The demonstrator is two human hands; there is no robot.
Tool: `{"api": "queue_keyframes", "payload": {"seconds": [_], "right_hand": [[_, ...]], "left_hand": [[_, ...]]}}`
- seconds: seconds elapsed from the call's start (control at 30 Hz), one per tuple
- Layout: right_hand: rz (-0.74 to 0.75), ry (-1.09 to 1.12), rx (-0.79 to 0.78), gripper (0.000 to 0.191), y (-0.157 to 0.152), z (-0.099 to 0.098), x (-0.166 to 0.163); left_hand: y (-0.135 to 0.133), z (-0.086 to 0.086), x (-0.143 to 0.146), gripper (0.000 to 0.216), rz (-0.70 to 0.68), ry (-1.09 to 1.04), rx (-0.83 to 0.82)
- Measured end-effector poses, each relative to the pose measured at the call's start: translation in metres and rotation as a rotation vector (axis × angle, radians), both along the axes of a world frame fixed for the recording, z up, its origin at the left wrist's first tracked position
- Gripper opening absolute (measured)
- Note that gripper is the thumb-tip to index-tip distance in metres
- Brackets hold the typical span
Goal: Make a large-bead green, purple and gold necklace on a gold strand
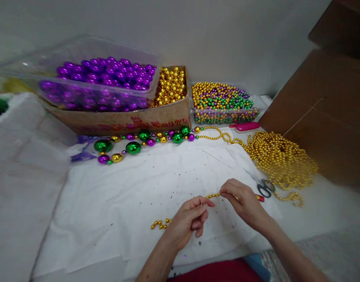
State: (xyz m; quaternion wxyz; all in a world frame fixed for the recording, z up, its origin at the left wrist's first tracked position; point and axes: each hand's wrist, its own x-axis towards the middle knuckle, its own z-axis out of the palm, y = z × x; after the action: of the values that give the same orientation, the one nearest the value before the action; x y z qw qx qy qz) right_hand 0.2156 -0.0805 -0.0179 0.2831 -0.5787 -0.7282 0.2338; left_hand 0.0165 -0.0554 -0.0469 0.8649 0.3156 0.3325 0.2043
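Fingers of our left hand (188,219) and right hand (243,201) are both pinched shut on the gold bead strand (213,195), which runs left to right between them. Its loose tail curls on the white cloth (109,203) just left of the left hand. The scissors (265,188) lie just beside the right hand, with the heap of gold beads (281,160) beyond. The cloth ahead gives us room.

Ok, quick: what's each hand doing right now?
Left hand: closed, pinching the gold bead strand.
Right hand: closed, pinching the same strand.
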Motion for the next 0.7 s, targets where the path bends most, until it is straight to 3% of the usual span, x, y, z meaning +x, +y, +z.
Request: {"api": "queue_keyframes", "payload": {"seconds": [0.1,0.23,0.4,0.6,0.7], "right_hand": [[-0.03,0.157,-0.006,0.023,-0.012,-0.004,0.002],[0.164,0.201,-0.119,0.047,-0.019,-0.012,-0.002],[0.123,0.075,-0.181,0.019,-0.016,-0.017,0.003],[-0.035,0.148,-0.175,0.02,-0.016,-0.017,0.003],[-0.094,0.112,-0.179,0.02,-0.018,-0.023,0.025]], "left_hand": [[0.001,0.001,0.008,0.02,-0.086,0.017,-0.011],[-0.003,0.002,0.019,0.019,-0.166,0.046,0.024],[-0.007,0.005,0.017,0.019,-0.127,0.104,0.018],[-0.008,0.0,0.01,0.023,-0.006,0.108,0.037],[-0.008,-0.005,0.012,0.022,0.037,0.212,0.131]]}}
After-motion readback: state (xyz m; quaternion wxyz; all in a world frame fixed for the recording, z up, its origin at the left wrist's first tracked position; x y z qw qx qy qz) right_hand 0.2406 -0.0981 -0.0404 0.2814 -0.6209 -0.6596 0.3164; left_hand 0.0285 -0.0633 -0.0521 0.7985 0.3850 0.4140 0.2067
